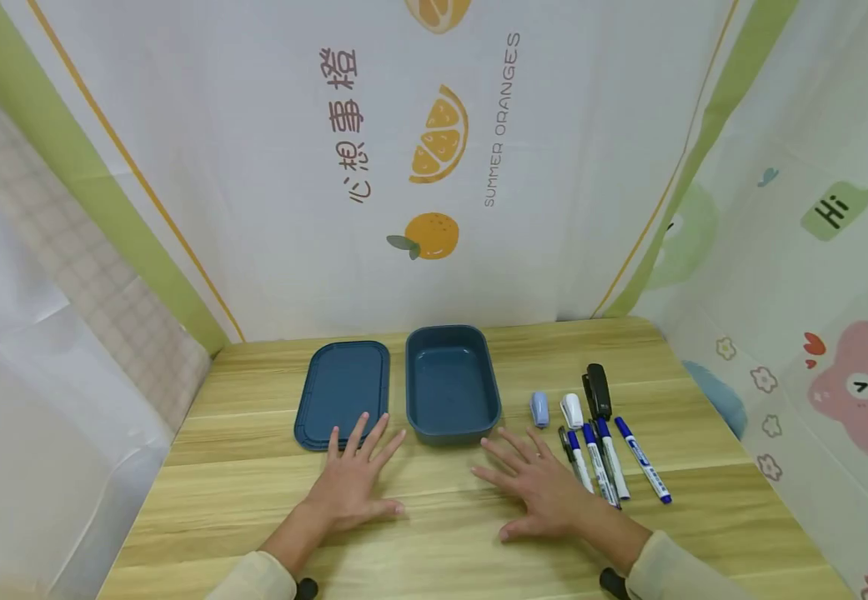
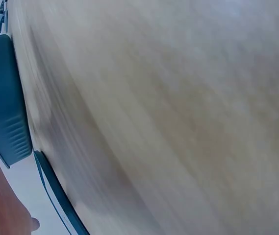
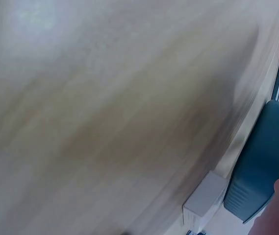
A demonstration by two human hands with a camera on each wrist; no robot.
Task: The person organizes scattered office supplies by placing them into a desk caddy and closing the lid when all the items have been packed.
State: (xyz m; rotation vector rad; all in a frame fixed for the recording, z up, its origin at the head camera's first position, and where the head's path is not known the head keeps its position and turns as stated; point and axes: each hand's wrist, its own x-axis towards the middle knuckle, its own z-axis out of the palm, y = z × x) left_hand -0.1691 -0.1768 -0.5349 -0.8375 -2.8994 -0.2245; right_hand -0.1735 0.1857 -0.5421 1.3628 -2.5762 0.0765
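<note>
My left hand [image 1: 351, 486] is spread palm down at the near side of a flat dark-blue lid [image 1: 345, 387], its fingertips overlapping the lid's near edge in the head view. Fingers apart, my right hand [image 1: 542, 487] is also palm down, between a dark-blue box [image 1: 452, 387] and a group of pens. Neither hand holds anything. The box stands upright with its open top showing a bare inside. In the left wrist view the box's side [image 2: 4, 98] appears beside the hand; the right wrist view shows the box [image 3: 262, 156] too.
Right of the box lie a small blue object [image 1: 539, 409] and a similar white one [image 1: 572, 411]. A black stapler [image 1: 597, 392] lies behind several blue-capped markers [image 1: 601, 462], with one marker [image 1: 644, 461] apart. Printed curtains [image 1: 276, 250] border the wooden table [image 1: 434, 533].
</note>
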